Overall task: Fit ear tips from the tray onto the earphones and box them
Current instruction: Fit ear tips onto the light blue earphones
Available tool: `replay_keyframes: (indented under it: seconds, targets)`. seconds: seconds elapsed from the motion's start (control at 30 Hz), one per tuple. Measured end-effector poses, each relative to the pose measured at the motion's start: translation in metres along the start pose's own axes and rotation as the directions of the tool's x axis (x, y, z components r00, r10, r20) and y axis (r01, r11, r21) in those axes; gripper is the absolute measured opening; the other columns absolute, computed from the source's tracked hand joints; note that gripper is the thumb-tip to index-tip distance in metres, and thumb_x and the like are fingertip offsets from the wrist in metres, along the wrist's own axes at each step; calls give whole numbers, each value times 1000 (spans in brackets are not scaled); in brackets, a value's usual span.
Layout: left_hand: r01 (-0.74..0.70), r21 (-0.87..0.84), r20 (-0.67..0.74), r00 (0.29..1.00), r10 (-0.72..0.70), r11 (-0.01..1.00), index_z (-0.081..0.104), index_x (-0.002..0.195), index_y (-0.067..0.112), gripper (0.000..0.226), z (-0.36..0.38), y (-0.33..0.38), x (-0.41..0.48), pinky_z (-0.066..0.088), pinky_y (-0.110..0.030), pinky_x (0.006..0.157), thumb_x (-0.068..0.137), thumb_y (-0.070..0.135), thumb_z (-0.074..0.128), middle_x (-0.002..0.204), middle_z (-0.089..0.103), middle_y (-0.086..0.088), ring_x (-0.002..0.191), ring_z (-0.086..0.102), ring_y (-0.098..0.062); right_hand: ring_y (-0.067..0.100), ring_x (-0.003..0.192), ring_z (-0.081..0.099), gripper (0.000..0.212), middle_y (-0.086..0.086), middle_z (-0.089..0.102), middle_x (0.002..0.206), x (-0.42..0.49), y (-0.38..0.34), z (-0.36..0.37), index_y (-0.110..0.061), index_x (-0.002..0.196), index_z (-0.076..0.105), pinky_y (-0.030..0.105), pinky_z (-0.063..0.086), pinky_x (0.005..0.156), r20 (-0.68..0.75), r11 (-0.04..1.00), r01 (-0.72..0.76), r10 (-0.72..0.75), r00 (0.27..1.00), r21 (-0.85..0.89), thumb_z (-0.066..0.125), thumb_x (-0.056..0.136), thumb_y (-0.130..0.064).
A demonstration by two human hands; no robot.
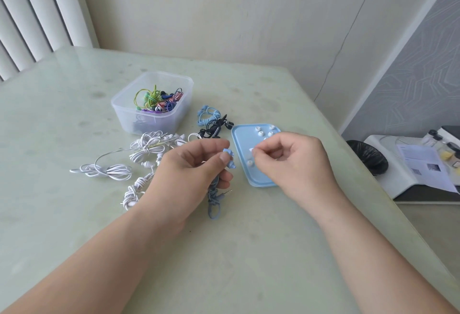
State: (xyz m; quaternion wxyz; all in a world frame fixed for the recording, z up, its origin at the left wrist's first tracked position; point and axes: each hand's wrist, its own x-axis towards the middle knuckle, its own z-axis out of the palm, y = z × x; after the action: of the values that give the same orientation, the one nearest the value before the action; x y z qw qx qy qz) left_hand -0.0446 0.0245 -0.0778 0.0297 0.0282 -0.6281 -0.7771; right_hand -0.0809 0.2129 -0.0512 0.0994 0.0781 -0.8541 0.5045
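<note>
Both bare forearms reach in from the bottom edge and angle toward each other. The left hand [191, 167] curls its fingers round a blue earphone [228, 154], thumb and forefinger pinching it near the bud. The right hand [293, 162], just beside it but not touching, pinches a small white ear tip [251, 150] between thumb and forefinger, its other fingers curled under.

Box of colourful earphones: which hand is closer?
Left. The left hand is just in front of the box; the right hand is farther off, over the tray.
</note>
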Motion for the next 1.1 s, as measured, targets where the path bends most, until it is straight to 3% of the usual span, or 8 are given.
replay_keyframes:
  seconds: [0.13, 0.27, 0.77, 1.1]
  targets:
    - [-1, 9, 21, 1000, 1, 1000, 77, 107, 11, 13, 0, 0, 1, 57, -31, 67, 95, 11, 72, 93, 76, -12, 67, 66, -19, 21, 64, 67, 4, 14, 75, 77, -8, -11, 8, -3, 89, 76, 29, 57, 66, 169, 862, -230, 171, 971, 451, 77, 86, -1]
    - [-3, -12, 26, 1000, 4, 1000, 76, 107, 10, 13, 0, 1, 0, 55, -30, 65, 94, 11, 73, 95, 76, -13, 68, 65, -18, 19, 70, 67, 9, 12, 74, 79, -8, -12, 12, 2, 98, 74, 27, 56, 66, 277, 733, -341, 213, 937, 589, 71, 90, 0]
    - [-64, 19, 17, 998, 63, 998, 77, 103, 13, 10, 0, 0, -1, 50, -27, 58, 93, 12, 74, 87, 75, -8, 66, 62, -16, 15, 67, 67, 15, 10, 72, 83, -11, -14, 17, -1, 97, 71, 23, 58, 64, 465, 523, -539, 278, 841, 661, 70, 84, -7]
    - [-87, 68, 4, 996, 87, 994, 78, 102, 17, 9, 1, -1, -3, 52, -28, 61, 95, 15, 73, 96, 75, -14, 68, 64, -15, 15, 67, 67, 13, 14, 71, 86, -11, -14, 17, 1, 99, 73, 25, 57, 64, 425, 562, -499, 268, 865, 660, 69, 88, -4]
